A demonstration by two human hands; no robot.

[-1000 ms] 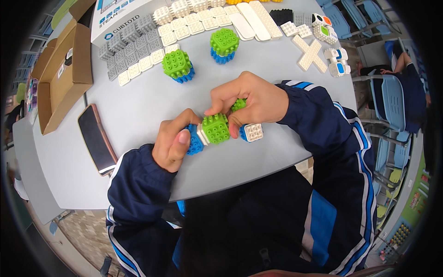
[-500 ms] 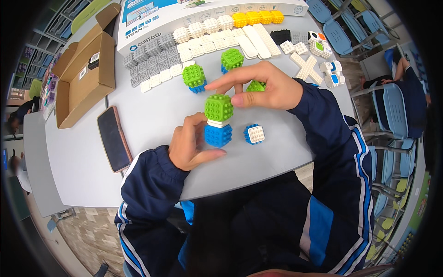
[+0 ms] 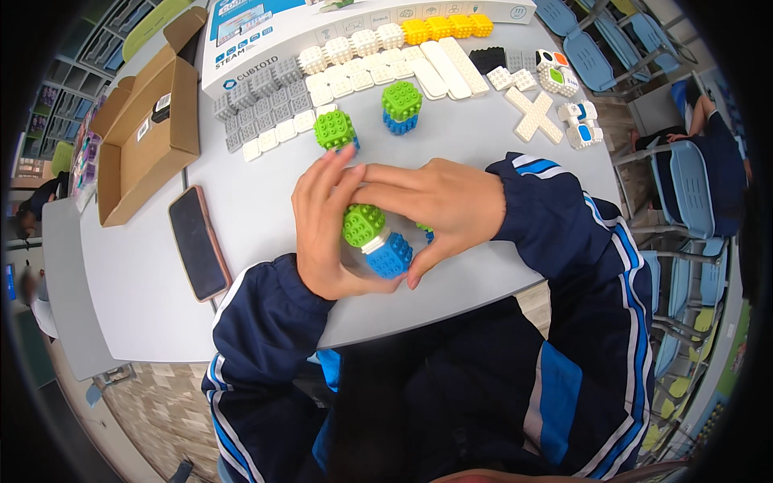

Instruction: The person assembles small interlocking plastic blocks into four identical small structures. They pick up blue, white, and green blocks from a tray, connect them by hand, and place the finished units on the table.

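Note:
My left hand point(image 3: 322, 229) and my right hand point(image 3: 443, 205) curve around a stack of studded cube blocks, their fingertips meeting beyond it. The stack has a green block point(image 3: 364, 225), a thin white connector point(image 3: 376, 242) and a blue block point(image 3: 390, 256); it sits at a slant between my palms. Both thumbs lie close to the blue block's near side; whether they press on it is unclear. Part of another green and blue piece point(image 3: 426, 232) shows under my right hand, mostly hidden. Beyond my fingertips stand two green-on-blue stacks, one left point(image 3: 333, 129) and one right point(image 3: 401, 107).
Rows of grey blocks point(image 3: 262, 84), white plates point(image 3: 362, 76) and yellow blocks point(image 3: 447, 28) line the far side before a large box point(image 3: 298, 40). A white cross piece point(image 3: 533, 115) lies right. Left are a phone point(image 3: 199, 241) and an open cardboard box point(image 3: 149, 137).
My right hand has come down and nearer, beside the stack, while my left fingers have stretched forward. The stack between them has gone from upright to slanted. The blue block with the white plate is now covered.

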